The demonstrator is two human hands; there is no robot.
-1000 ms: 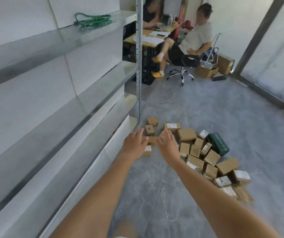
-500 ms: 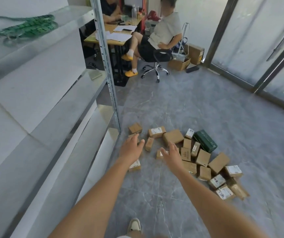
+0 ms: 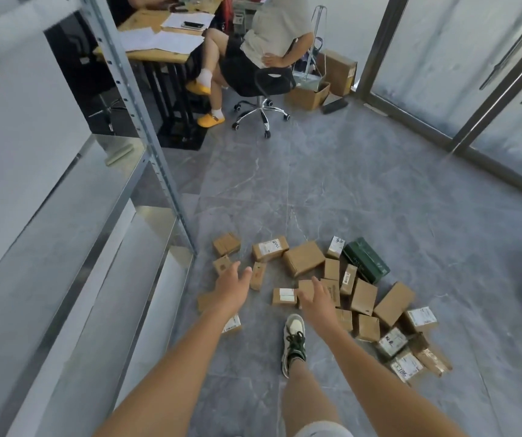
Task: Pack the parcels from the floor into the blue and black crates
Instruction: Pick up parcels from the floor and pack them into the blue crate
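Both hands reach out empty with fingers spread: the right hand (image 3: 316, 298) hangs nearer, over the labelled parcel (image 3: 284, 296) lying crosswise on the floor (image 3: 379, 190), left hand (image 3: 232, 288) further aside.

**Bare arms, pale shorts, one laced trainer**

Both forearms are bare from the lower edge of the frame to the wrists, with no sleeve, watch or band on them. The left hand (image 3: 232, 290) and the right hand (image 3: 316, 299) are bare too, without gloves or rings that can be made out. At the bottom centre of the frame the hem of light-coloured shorts (image 3: 322, 430) shows above a bare leg. The foot at lower centre wears a low trainer (image 3: 294, 340), off-white at the toe with dark green panels and dark laces.
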